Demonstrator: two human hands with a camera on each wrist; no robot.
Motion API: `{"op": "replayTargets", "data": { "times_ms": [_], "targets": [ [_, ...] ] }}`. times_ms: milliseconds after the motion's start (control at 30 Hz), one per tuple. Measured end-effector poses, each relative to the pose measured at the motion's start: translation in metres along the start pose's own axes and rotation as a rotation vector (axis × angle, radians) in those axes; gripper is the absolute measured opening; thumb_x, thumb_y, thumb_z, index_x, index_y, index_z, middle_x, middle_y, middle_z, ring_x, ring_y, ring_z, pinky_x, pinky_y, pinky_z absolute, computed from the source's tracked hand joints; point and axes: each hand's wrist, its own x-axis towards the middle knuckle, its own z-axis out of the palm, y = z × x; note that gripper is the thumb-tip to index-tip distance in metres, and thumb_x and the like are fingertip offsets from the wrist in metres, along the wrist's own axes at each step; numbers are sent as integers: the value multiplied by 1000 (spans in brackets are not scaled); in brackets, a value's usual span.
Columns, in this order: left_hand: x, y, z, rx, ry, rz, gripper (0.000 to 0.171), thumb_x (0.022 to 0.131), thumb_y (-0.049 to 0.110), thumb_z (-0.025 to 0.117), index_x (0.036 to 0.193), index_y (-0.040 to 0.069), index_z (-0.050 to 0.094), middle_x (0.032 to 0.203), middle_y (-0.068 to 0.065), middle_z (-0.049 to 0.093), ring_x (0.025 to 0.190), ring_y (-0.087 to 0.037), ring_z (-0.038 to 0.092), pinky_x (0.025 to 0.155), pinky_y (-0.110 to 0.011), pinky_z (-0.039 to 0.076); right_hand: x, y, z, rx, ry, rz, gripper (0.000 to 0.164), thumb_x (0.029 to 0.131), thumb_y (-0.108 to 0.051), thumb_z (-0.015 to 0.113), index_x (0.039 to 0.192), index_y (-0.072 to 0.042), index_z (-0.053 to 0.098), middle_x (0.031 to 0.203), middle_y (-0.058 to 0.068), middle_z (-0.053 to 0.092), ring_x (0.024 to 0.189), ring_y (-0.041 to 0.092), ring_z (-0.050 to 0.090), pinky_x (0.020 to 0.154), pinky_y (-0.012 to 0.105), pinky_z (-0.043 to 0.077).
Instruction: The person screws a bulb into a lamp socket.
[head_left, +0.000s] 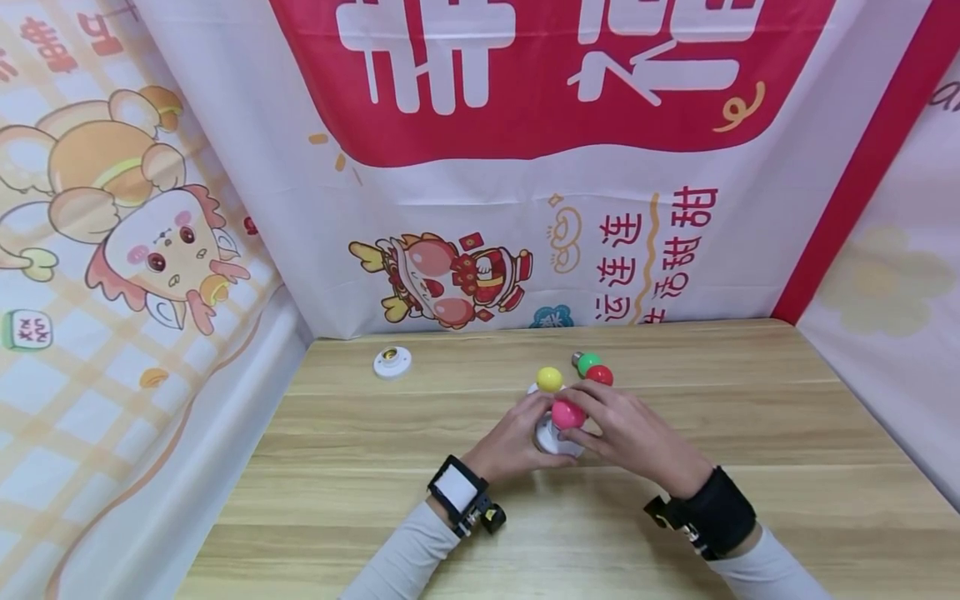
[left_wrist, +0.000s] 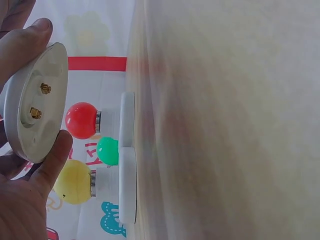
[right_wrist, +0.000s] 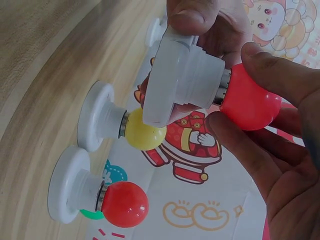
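My left hand (head_left: 517,442) grips the round base of a white lamp socket (right_wrist: 165,80) held above the table. Two brass terminals show on the socket's underside in the left wrist view. A pinkish-red bulb (head_left: 567,414) stands in the mouth of this socket, part of its metal cap showing. With thumb and fingers, my right hand (head_left: 633,433) holds the bulb's round glass. Just beyond the hands, a yellow bulb (right_wrist: 145,129) sits in another white socket (right_wrist: 95,117). Beside that is a red bulb (right_wrist: 126,204) in its own socket (right_wrist: 69,185).
A green bulb (head_left: 588,364) lies on its side behind the red one, metal cap toward the left. At the table's back left is a white socket (head_left: 392,362) with no bulb in it. A printed cloth (head_left: 450,192) hangs along the wooden table's (head_left: 337,467) back edge.
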Motion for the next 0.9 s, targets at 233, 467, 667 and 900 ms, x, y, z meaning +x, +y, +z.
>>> {"op": "replayTargets", "data": {
  "times_ms": [233, 467, 667, 900],
  "targets": [
    [0, 0, 1, -2, -3, -8, 83, 83, 28, 93, 152, 11, 50, 149, -6, 58, 138, -17, 59, 113, -24, 53, -1, -2, 2, -26, 26, -11, 59, 77, -31, 97, 123, -3, 72, 116, 12, 74, 93, 20, 78, 82, 35, 68],
    [-1, 2, -1, -13, -4, -19, 80, 84, 28, 93, 150, 11, 51, 148, -6, 59, 137, -17, 60, 113, -25, 53, 0, -4, 2, -34, 47, -9, 60, 76, -30, 98, 121, -1, 72, 114, 14, 74, 90, 21, 79, 79, 34, 68],
    [1, 1, -3, -8, 3, -12, 83, 85, 32, 92, 154, 15, 48, 152, -3, 57, 141, -16, 57, 116, -27, 52, 2, -3, 3, -32, 71, 4, 59, 77, -30, 97, 122, -1, 72, 117, 16, 75, 97, 24, 79, 82, 37, 68],
    [-1, 1, -8, -45, -35, -22, 86, 86, 22, 91, 158, 15, 45, 159, -3, 52, 146, -19, 52, 121, -34, 49, 4, -1, 5, -26, 89, 9, 59, 76, -29, 98, 122, -3, 73, 118, 14, 75, 100, 25, 78, 85, 40, 68]
  ]
}}
